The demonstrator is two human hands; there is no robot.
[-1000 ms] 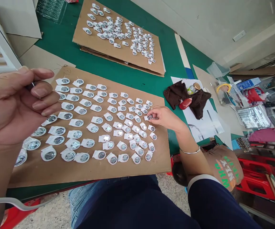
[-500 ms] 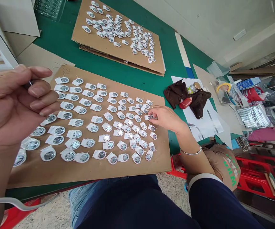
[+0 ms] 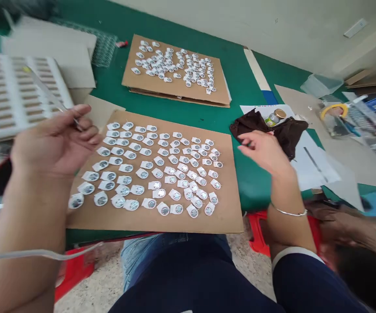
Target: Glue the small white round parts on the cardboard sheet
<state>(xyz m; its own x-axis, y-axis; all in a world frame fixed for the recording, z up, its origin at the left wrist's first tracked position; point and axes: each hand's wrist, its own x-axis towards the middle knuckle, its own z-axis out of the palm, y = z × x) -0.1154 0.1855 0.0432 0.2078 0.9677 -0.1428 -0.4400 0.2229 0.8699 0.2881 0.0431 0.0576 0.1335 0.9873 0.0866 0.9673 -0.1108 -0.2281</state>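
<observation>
My left hand (image 3: 57, 143), raised over the left edge of a cardboard sheet (image 3: 152, 221), is closed around a slim silvery tool (image 3: 47, 90) with a yellowish tip; blur hides its exact kind. Several rows of small round silver pieces on white paper tabs (image 3: 131, 204) cover the sheet. Beyond the sheet's right edge, my right hand (image 3: 262, 150) hovers in front of a dark brown cloth (image 3: 248, 122). Its fingers and thumb are apart, with nothing visible between them. A small glass jar with a gold lid (image 3: 275, 116) rests on the cloth.
Farther back on the green table (image 3: 178, 115), stacked cardboard (image 3: 175, 91) carries more tabbed pieces. A white slotted tray (image 3: 15, 93) lies left. At right are white papers (image 3: 311, 163) and a clear box with yellow tape (image 3: 334, 113). Red stools (image 3: 259, 232) stand below.
My right hand has left the tabbed pieces at the sheet's right side and moved right to the brown cloth. My left hand still grips the slim tool. The view has shifted, showing more of the tray.
</observation>
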